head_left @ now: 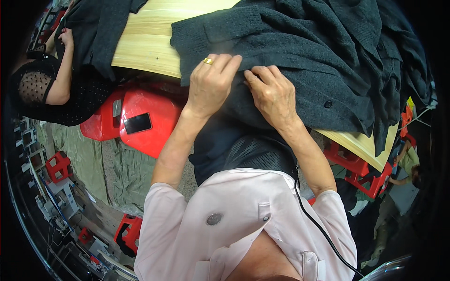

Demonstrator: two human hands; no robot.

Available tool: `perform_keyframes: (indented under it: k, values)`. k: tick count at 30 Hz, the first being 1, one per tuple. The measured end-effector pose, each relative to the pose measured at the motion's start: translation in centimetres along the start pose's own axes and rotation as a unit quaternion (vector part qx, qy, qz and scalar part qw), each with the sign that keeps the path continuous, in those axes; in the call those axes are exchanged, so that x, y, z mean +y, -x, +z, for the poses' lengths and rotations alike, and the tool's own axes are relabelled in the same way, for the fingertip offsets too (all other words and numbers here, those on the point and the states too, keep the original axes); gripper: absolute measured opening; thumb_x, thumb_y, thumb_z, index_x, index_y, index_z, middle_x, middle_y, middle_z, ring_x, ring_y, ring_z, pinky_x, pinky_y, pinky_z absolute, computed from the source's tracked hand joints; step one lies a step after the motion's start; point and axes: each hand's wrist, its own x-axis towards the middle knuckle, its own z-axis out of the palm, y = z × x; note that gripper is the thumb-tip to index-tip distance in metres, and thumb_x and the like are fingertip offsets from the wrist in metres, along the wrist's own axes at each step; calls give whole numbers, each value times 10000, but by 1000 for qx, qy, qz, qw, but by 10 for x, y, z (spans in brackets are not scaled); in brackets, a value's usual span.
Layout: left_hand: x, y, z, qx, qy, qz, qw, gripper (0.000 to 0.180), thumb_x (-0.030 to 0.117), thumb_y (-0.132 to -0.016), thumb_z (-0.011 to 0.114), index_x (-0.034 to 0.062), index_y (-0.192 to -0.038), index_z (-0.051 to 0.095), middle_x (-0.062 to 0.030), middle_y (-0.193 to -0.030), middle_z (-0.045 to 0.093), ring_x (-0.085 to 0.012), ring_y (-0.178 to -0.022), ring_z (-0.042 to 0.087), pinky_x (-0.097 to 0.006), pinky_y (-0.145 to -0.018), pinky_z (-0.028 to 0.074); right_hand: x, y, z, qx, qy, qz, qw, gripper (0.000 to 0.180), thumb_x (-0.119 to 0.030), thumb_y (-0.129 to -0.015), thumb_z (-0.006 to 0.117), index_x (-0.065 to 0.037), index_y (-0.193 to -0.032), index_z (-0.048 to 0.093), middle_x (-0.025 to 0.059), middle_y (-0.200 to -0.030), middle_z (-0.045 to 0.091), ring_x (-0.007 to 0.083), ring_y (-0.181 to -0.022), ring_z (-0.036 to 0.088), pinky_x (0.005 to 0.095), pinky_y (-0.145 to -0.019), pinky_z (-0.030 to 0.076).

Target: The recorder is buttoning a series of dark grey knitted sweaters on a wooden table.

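A dark grey knitted cardigan [300, 89] lies spread over the table in front of me, with its ribbed edge toward the left and a dark button low on the right. My left hand [211, 85], a gold-coloured ring on one finger, is closed on the knit near that ribbed part. Just to its right, my right hand [273, 96] pinches the same cloth between thumb and fingers. A small gap separates the two hands. The fingertips are partly hidden, and whether they also hold something small cannot be seen.
Bare wood-grain tabletop [150, 35] shows at the left. More dark knitwear [96, 33] hangs over the table beside a co-worker's arm [65, 70]. A phone [138, 122] rests on a red stool [154, 138]. More red stools stand below the table's right corner [382, 159].
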Motion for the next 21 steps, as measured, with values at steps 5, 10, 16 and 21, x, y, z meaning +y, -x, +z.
perform_keyframes:
  k: [5, 10, 16, 21]
  values:
    - [-1, -1, 21, 43, 102, -43, 993, 239, -1, -916, 789, 58, -1148, 800, -97, -1032, 767, -316, -948, 743, -437, -838, 587, 4, -6, 1, -3, 29, -22, 999, 300, -85, -890, 735, -53, -1187, 755, 70, -1191, 716, 258, -1115, 677, 425, -922, 524]
    - [-5, -2, 19, -15, 126, -110, 986, 101, 129, -972, 794, 99, -1069, 794, -49, -1000, 779, -284, -969, 724, -430, -904, 472, 24, -12, 5, -14, 21, -57, 998, 202, -100, -896, 730, -44, -1086, 770, 53, -1029, 708, 235, -1006, 688, 397, -869, 521]
    - [-9, -7, 7, -93, 198, -163, 962, 118, 184, -1000, 787, 88, -1069, 783, -25, -1022, 786, -237, -967, 694, -416, -976, 401, 27, -4, 9, 76, -40, -130, 988, 173, -77, -849, 778, -42, -1016, 754, 38, -917, 733, 185, -793, 726, 327, -680, 604]
    - [-17, -3, 0, -143, 213, -133, 957, 124, 184, -1042, 765, 86, -1116, 785, -34, -1017, 737, -207, -1014, 667, -392, -1022, 374, 29, -5, 11, 77, -47, -124, 988, 140, -75, -864, 791, -55, -997, 750, 39, -956, 748, 177, -799, 738, 320, -669, 605]
